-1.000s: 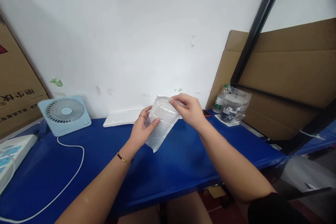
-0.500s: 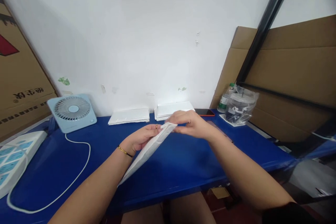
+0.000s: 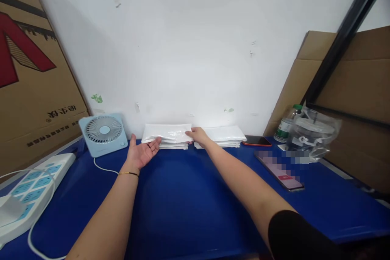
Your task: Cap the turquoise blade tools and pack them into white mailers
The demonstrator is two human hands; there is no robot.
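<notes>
A flat white packet (image 3: 170, 131) in a glossy wrapper lies on top of the left stack of white packets (image 3: 175, 146), against the wall. My right hand (image 3: 197, 135) pinches its right end between thumb and fingers. Palm up with the fingers spread, my left hand (image 3: 142, 154) is at the packet's front left edge. Its fingertips touch or nearly touch that edge; I cannot tell which. Just to the right, a second stack of white packets (image 3: 225, 133) is partly covered by my right hand and wrist.
A blue fan (image 3: 104, 130) and a white power strip (image 3: 36, 187) with cables are on the left of the blue table (image 3: 179, 203). To the right are a red-edged phone (image 3: 256, 141), another phone (image 3: 279, 170), a bottle (image 3: 286, 125) and a bagged container (image 3: 313, 134). Cardboard stands on both sides.
Both hands have carried the white packet from above the table's front to the left stack, laying it flat. My left hand has opened. The view has shifted left.
</notes>
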